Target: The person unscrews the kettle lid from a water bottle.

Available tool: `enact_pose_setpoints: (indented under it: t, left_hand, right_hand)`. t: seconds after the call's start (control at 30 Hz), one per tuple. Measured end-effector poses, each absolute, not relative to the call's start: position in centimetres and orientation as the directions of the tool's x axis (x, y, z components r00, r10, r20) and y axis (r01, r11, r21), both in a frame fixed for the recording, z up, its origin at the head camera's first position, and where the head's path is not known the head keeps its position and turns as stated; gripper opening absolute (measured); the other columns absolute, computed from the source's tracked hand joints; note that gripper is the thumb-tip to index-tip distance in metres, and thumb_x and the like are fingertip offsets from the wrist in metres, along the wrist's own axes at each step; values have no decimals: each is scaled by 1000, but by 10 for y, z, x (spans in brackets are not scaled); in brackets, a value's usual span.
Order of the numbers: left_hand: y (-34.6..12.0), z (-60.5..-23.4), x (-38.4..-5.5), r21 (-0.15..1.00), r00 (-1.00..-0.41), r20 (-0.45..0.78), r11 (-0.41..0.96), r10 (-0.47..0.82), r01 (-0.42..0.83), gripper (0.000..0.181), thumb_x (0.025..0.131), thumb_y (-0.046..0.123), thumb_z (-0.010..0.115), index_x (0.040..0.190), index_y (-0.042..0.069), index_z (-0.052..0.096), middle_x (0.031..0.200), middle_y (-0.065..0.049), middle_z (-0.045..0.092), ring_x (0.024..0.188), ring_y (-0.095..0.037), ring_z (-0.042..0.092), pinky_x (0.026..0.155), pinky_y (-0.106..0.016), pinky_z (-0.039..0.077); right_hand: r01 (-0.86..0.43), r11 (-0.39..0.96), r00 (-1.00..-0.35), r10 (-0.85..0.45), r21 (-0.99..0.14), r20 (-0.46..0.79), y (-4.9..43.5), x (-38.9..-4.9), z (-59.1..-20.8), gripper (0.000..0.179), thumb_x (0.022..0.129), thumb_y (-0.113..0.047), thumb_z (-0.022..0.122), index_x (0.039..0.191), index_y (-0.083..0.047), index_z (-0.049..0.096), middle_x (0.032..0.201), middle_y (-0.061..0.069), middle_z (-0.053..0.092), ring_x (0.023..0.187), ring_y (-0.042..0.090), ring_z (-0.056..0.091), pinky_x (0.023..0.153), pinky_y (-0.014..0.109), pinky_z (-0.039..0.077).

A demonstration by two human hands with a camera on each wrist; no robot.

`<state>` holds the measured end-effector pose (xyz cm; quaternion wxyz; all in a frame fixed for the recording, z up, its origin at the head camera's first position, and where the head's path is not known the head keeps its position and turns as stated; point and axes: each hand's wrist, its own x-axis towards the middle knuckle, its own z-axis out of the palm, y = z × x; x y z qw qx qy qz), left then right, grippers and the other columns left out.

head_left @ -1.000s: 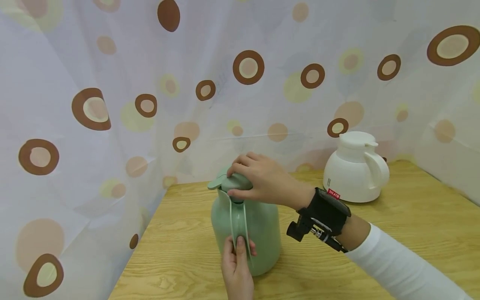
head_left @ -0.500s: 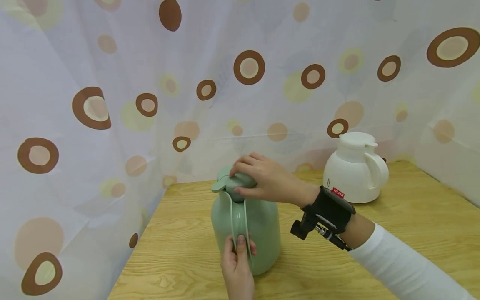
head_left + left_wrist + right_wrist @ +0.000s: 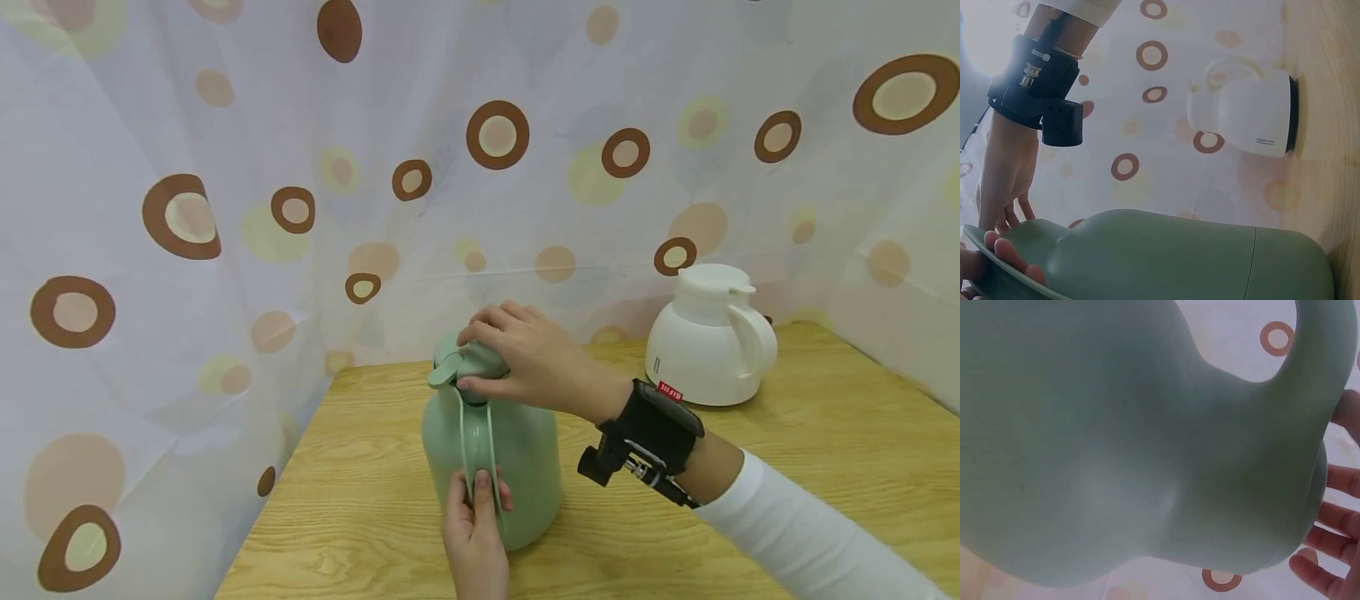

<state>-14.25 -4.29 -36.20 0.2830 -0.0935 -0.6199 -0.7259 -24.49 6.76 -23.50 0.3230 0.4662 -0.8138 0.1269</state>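
Observation:
A pale green thermos jug (image 3: 527, 471) stands upright on the wooden table, its handle (image 3: 477, 433) facing me. My left hand (image 3: 477, 533) grips the lower part of that handle, thumb on its outer side. From above, my right hand (image 3: 536, 360) holds the green lid (image 3: 483, 360), fingers over the far side and thumb on the near side. A flat tab (image 3: 446, 371) sticks out of the lid to the left of the handle's top. In the right wrist view, the jug's body (image 3: 1104, 450) fills most of the picture, with right fingertips (image 3: 1338, 542) around the lid.
A white thermos jug (image 3: 705, 342) with its own handle stands at the back right of the wooden table (image 3: 360, 483). A curtain (image 3: 480, 208) with brown circles hangs behind and to the left. A black camera mount (image 3: 652, 433) is strapped to my right wrist.
The lid's tab has swung slightly rightward, closer to the top of the handle, as my right hand turns the lid. My left hand and the jug's body have stayed put.

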Motion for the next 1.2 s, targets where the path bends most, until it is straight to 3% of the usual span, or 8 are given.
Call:
enact_pose_setpoints:
  t: [0.17,0.4,0.7,0.87,1.0,1.2]
  left_hand:
    - [-43,-362,-142,849,-825,484,-70,-292,523,21,99,7,38,96,-9,50,74,-2,52,62,-16,51,62,-26,46]
    - [-44,-360,-140,861,-836,468,-67,-287,504,22,99,8,38,96,-9,51,74,-3,52,62,-18,51,62,-26,46]
    - [-44,-361,-141,841,-815,503,-53,-288,538,20,99,5,38,96,-10,51,74,-4,52,61,-16,51,61,-26,46]
    - [-44,-363,-141,827,-799,527,-44,-290,561,20,98,4,38,94,-10,51,72,-3,52,60,-16,50,61,-25,45]
    - [-45,-362,-139,838,-810,510,-45,-291,544,22,99,8,38,94,-10,51,72,-2,52,60,-14,50,63,-26,45]
    - [-45,-361,-139,845,-818,498,-53,-288,533,24,100,10,39,94,-10,51,73,-3,52,61,-15,51,64,-26,45]
  right_hand:
    - [-828,547,-341,-667,125,662,66,-245,-237,32,82,-35,69,102,-12,61,97,2,52,84,19,46,73,32,41]
    - [-873,481,-321,-696,85,642,72,-246,-233,27,81,-24,69,103,-11,61,101,3,55,92,20,50,77,33,43]
    - [-874,485,-382,-720,26,580,76,-244,-229,27,82,-22,67,106,-11,61,107,3,54,97,21,51,78,35,43]
    - [-859,508,-367,-706,71,605,70,-237,-230,31,83,-34,66,106,-13,62,106,2,55,97,20,50,82,36,41]
    - [-818,558,-356,-680,137,641,60,-231,-232,37,82,-48,63,99,-15,62,98,0,55,88,18,49,77,33,41]
    - [-790,593,-347,-641,155,685,54,-229,-235,34,81,-46,66,93,-15,61,93,0,54,82,18,48,72,31,40]
